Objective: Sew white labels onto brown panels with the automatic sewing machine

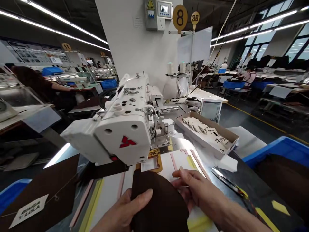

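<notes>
A dark brown fabric piece (pixel 160 203) is folded over in front of the sewing machine (pixel 120 138). My left hand (pixel 130 209) grips its left side, thumb on top and fingers hidden beneath. My right hand (pixel 193 187) is at the fabric's right edge, thumb and index finger close together and the other fingers curled by the cloth; whether it pinches anything is unclear. Just beyond the cloth, an orange-brown template frame (pixel 158 162) lies under the machine head. On the left lies another brown fabric piece (pixel 60 183) with a white printed label (pixel 29 211) and a loose thread.
A cardboard box (pixel 205 135) of printed labels stands right of the machine, by a small screen (pixel 211 109). Scissors (pixel 227 180) lie on the table to the right. Blue bins (pixel 277 151) flank the table, the right one holding dark fabric. Thread cones (pixel 170 68) stand behind.
</notes>
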A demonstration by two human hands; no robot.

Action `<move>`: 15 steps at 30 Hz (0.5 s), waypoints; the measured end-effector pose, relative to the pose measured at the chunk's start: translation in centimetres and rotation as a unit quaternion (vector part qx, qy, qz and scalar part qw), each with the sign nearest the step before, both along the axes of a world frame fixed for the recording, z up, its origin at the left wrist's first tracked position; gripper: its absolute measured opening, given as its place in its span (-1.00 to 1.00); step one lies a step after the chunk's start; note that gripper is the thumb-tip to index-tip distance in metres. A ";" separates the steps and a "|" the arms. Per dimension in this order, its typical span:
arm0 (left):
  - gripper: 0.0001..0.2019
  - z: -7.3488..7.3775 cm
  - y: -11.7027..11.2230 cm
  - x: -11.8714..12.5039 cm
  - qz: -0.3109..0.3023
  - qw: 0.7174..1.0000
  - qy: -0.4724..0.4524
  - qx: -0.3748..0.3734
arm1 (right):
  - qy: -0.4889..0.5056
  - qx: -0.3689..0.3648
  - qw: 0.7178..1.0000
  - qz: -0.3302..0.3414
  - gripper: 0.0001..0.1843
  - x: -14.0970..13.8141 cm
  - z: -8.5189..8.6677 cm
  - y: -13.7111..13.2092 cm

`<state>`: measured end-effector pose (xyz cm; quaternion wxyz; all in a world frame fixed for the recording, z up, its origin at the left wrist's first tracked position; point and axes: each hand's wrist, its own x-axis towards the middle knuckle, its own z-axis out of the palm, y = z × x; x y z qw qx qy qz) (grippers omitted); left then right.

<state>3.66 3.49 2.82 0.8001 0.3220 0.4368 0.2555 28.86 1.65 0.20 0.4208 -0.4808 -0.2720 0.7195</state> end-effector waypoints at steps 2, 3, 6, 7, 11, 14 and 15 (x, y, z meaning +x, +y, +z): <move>-0.48 -0.3 0.2 -0.8 -0.003 0.999 -0.026 -0.022 | 0.010 -0.007 1.000 0.011 -0.31 -0.2 0.4 0.4; -0.49 -0.4 0.3 -1.1 -0.003 1.000 -0.023 -0.021 | 0.012 0.004 1.000 0.024 -0.35 -0.3 0.6 0.6; -0.47 -0.6 0.5 -1.6 -0.013 1.000 -0.001 -0.003 | 0.010 0.041 0.997 0.058 -0.44 -0.4 0.9 1.2; -0.46 -0.6 0.6 -1.7 -0.021 1.000 0.003 0.009 | 0.005 0.048 0.997 0.064 -0.45 -0.5 0.9 1.4; -0.47 -0.4 1.1 -2.7 -0.037 0.996 0.027 0.071 | -0.030 0.066 0.995 0.068 -0.48 -0.4 0.8 2.0; -0.51 -0.2 1.4 -4.4 -0.030 0.993 0.056 0.100 | -0.060 0.068 0.993 0.071 -0.45 -0.4 0.7 2.4; -0.54 -0.2 1.5 -5.0 -0.030 0.992 0.061 0.105 | -0.070 0.067 0.993 0.072 -0.44 -0.4 0.6 2.5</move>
